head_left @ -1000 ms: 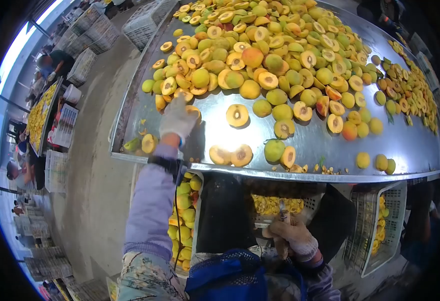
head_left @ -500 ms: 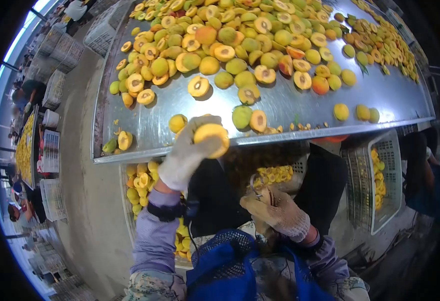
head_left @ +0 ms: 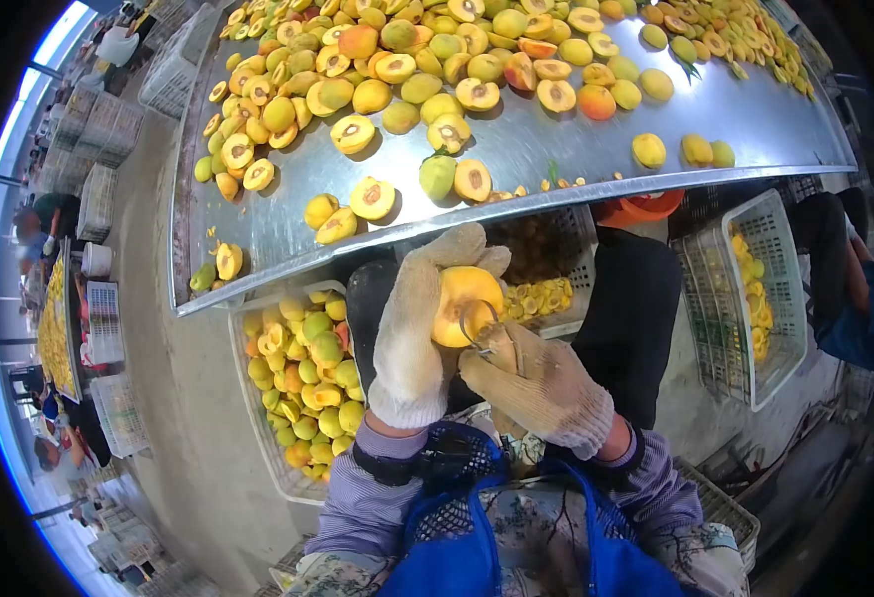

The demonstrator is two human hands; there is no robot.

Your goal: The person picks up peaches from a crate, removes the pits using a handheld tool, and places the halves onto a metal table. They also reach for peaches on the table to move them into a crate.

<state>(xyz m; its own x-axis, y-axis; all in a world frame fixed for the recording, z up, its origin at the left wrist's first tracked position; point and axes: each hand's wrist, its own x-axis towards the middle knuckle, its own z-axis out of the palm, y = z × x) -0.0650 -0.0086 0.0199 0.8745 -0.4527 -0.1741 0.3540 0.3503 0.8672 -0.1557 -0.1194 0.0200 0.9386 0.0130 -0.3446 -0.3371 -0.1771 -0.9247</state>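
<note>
Work in hand: pitting a halved peach. The left hand (head_left: 419,333), in a knit glove, is curled around a peach half (head_left: 465,303), cut face turned toward the right hand; thumb side and fingers cup it from the left and behind. The right hand (head_left: 539,386), also gloved, is clenched on a small metal loop tool (head_left: 479,328), whose loop sits against the lower right of the fruit's face, touching it. Whether the stone is in or already out cannot be told: the tool covers that spot. Judged state: this piece is mid-process, grasped and presented, scoop engaged, not yet set down. The fruit is held in the air in front of the blue apron (head_left: 486,537), below the near edge of the steel worktop (head_left: 576,159), between the two hands. Overall progress looks partial. The worktop carries a large spread of fruit (head_left: 437,60), a mix of whole peaches and halves with stones showing, plus a few loose stones (head_left: 556,184) near the front lip, so much remains. A white crate (head_left: 302,388) at lower left, under the worktop edge, is well filled with whole and cut peaches. A basket of yellow pieces (head_left: 541,297) just behind the hands and a second crate (head_left: 755,298) to the right each hold some fruit. Other people work at the far left.
</note>
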